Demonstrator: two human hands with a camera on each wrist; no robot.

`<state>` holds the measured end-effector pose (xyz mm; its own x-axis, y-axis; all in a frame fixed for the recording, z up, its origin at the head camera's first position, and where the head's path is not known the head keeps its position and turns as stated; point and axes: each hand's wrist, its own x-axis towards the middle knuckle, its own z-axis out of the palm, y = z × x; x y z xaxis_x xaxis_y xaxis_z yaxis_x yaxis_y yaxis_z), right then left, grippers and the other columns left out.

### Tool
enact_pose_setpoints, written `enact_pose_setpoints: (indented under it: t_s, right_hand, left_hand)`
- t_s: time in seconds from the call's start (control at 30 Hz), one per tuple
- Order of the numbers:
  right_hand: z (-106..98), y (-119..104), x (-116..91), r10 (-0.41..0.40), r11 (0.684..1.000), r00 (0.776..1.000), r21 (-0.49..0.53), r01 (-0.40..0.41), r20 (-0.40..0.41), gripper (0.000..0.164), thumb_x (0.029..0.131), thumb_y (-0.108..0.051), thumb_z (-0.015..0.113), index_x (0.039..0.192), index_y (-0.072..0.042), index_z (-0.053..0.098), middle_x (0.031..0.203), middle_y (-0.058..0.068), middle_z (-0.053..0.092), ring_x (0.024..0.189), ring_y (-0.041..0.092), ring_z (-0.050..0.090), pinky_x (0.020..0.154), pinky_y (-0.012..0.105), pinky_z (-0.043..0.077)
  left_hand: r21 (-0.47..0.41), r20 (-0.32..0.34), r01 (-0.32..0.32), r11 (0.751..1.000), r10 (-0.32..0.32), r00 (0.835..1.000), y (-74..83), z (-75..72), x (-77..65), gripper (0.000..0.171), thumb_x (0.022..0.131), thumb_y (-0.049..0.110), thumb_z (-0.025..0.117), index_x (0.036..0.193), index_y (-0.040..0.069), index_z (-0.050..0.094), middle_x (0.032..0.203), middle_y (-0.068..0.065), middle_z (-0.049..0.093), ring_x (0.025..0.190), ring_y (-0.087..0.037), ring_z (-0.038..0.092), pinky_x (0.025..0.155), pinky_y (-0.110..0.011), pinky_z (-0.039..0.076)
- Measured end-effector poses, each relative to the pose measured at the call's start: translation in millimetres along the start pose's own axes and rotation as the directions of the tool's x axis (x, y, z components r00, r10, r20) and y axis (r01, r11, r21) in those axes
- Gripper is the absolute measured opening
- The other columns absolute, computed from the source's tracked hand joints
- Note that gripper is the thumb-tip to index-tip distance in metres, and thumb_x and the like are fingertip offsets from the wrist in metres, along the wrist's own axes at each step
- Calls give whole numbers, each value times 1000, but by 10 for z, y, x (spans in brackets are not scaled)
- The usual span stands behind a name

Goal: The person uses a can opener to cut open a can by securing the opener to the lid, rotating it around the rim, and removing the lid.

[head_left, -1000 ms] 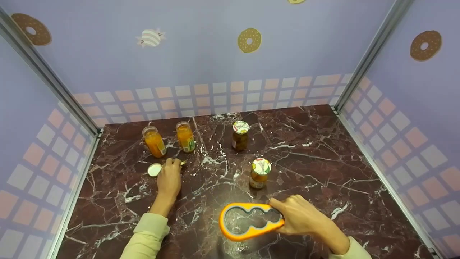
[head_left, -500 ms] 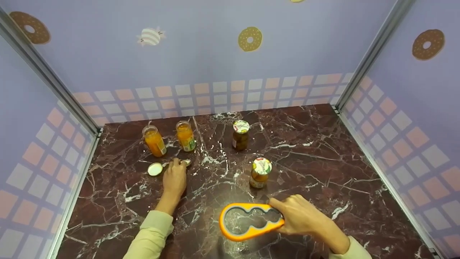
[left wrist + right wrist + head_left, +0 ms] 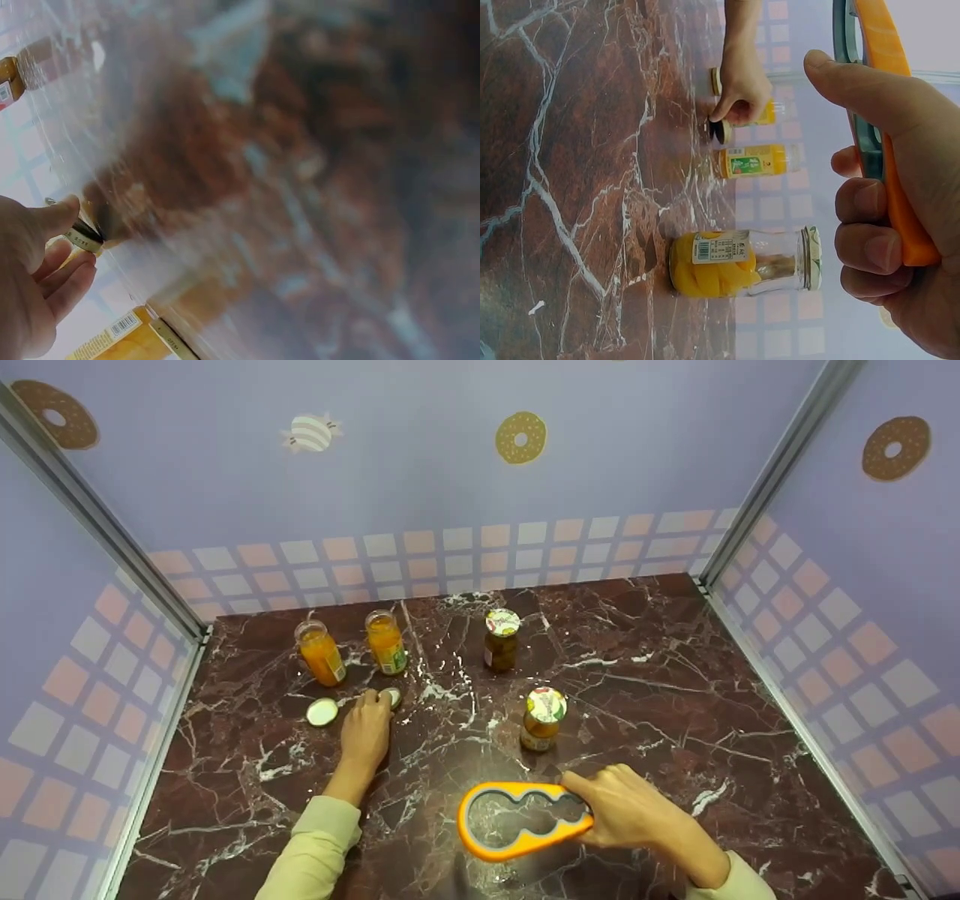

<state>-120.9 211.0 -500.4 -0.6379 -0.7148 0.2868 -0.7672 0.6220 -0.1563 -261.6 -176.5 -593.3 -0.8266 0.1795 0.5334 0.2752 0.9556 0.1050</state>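
Observation:
My left hand [image 3: 365, 731] pinches a jar lid [image 3: 391, 697] between thumb and fingers, low over the table. In the left wrist view the lid [image 3: 84, 235] shows edge-on between the fingertips. Another lid [image 3: 322, 712] lies pale side up just left of that hand. Behind them stand two lidless jars with orange contents, a left jar [image 3: 321, 655] and a right jar [image 3: 386, 643]. My right hand [image 3: 626, 810] grips the end of an orange jar opener [image 3: 491, 853] with a grey scalloped inner edge, held above the front of the table.
A lidded jar with yellow-orange pieces [image 3: 541, 727] stands beyond the opener. Farther back is a lidded jar with dark contents [image 3: 501, 649]. The marbled table [image 3: 660, 697] is bounded by patterned walls at the back and both sides.
My left hand has shifted slightly right and away from the lid lying on the left, carrying the pinched lid, which now shows more of its face. The right hand and opener have hardly moved.

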Motion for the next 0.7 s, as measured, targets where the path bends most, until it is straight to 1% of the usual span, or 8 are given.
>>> enact_pose_setpoints:
  t_s: [0.13, 0.2, 0.37, 0.43, 0.53, 0.7]
  right_hand:
    - [0, 3, 3, -6, 1000, 1000, -8, 6, -9, 43, 66, -53, 72, 86, -24, 47, 52, -18, 29, 41, 3, 25, 39, 20, 19]
    - [-2, 5, 2, -3, 1000, 1000, -13, 3, -11, 43, 65, -53, 72, 85, -25, 46, 52, -18, 29, 41, 3, 25, 40, 20, 19]
    - [-3, 2, 2, -1, 1000, 1000, -25, 1, -7, 44, 64, -53, 73, 85, -24, 46, 52, -18, 29, 41, 4, 25, 40, 21, 19]
    - [-2, 1, 2, -2, 1000, 1000, -27, 2, -4, 44, 64, -52, 73, 85, -24, 46, 52, -18, 28, 41, 4, 25, 40, 20, 19]
    - [2, 6, 1, 0, 1000, 1000, -25, 0, -3, 44, 64, -52, 73, 85, -24, 46, 52, -18, 28, 42, 3, 25, 40, 21, 19]
    - [-1, 3, 3, 5, 1000, 1000, -15, -4, 3, 45, 63, -50, 74, 86, -24, 47, 53, -18, 29, 42, 3, 26, 40, 20, 20]
  left_hand:
    - [49, 1, -22, 999, 22, 1000, 3, 6, 25, 32, 69, 14, 80, 89, 0, 59, 82, -18, 55, 74, -36, 57, 60, -47, 48]
    - [66, 5, -18, 998, 18, 1000, 2, 12, 34, 33, 68, 17, 81, 88, 0, 60, 82, -17, 56, 75, -37, 58, 61, -47, 46]
    - [71, 21, 5, 997, -7, 1000, -7, 10, 36, 35, 67, 20, 81, 88, 0, 61, 82, -16, 57, 74, -36, 58, 61, -48, 46]
    - [73, 40, 20, 997, -23, 999, -6, -4, 41, 34, 67, 21, 82, 87, 0, 62, 82, -16, 57, 74, -37, 58, 62, -48, 46]
    - [73, 83, 64, 995, -70, 994, 2, -40, 61, 33, 68, 21, 82, 87, 1, 62, 85, -16, 57, 73, -37, 59, 62, -49, 45]
    - [48, 166, 146, 988, -152, 974, 13, -95, 99, 32, 69, 22, 82, 88, 5, 63, 88, -15, 58, 74, -38, 60, 62, -50, 46]
